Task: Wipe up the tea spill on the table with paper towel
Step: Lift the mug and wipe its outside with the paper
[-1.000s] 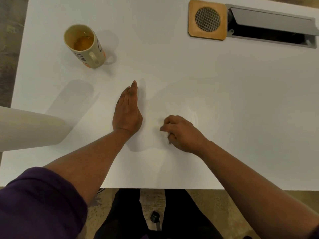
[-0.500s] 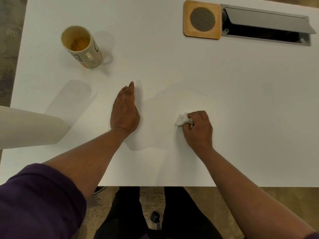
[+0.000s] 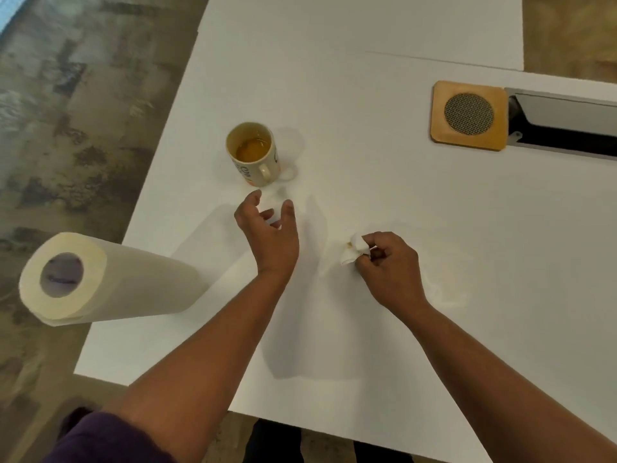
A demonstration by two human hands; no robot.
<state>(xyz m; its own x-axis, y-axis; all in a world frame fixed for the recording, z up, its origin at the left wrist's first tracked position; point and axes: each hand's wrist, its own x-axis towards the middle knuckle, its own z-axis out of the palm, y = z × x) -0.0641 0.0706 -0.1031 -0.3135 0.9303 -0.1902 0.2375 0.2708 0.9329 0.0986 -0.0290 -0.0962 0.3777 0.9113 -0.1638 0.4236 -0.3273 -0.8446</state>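
Crumpled white paper towel wad (image 3: pixel 354 251), tea-stained, on table (image 3: pixel 400 202).

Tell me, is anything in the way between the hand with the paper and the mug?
Nothing stands between them. The right hand pinches the paper towel, and only bare table lies between it and the mug. The left hand hovers off to the side.

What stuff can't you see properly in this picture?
Head view only:
- Most of the paper towel piece: the right hand is curled around it.
- Writing on the mug: too small and turned away.
- Metal hatch: cut off by the right edge.
- Any spill left on the white table: too faint to tell.
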